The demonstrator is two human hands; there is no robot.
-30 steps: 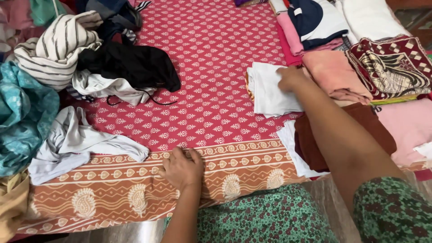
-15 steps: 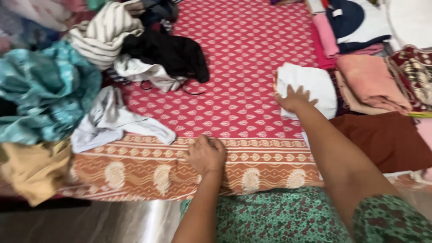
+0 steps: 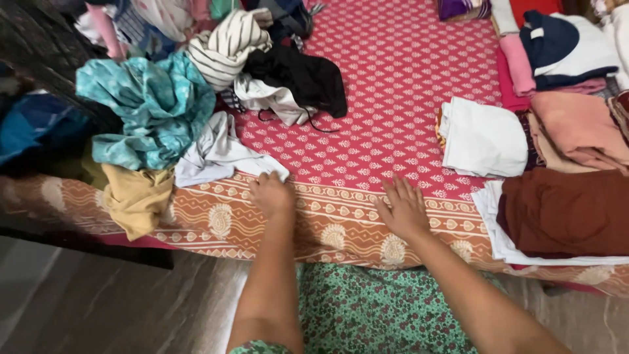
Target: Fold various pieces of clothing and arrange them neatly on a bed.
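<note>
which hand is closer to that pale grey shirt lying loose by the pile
Left. The left hand touches the edge of the grey shirt, while the right hand lies flat on the bedsheet, well off to the shirt's right.

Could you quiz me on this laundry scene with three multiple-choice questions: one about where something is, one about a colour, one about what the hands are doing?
1. Where does the folded white garment lie?
A. on the floor
B. on the red patterned bedspread, beside the folded stacks on the right
C. under the teal cloth

2. What colour is the folded garment at the right, nearest the bed's edge?
A. brown
B. yellow
C. green

3. What is the state of the right hand?
A. gripping a striped shirt
B. closed in a fist in the air
C. flat and empty on the bedspread's orange border

Answers: 1 B, it sits on the spread next to the pink and peach piles. 2 A, a dark brown piece lies over white cloth. 3 C, its fingers are spread on the border, holding nothing.
</note>
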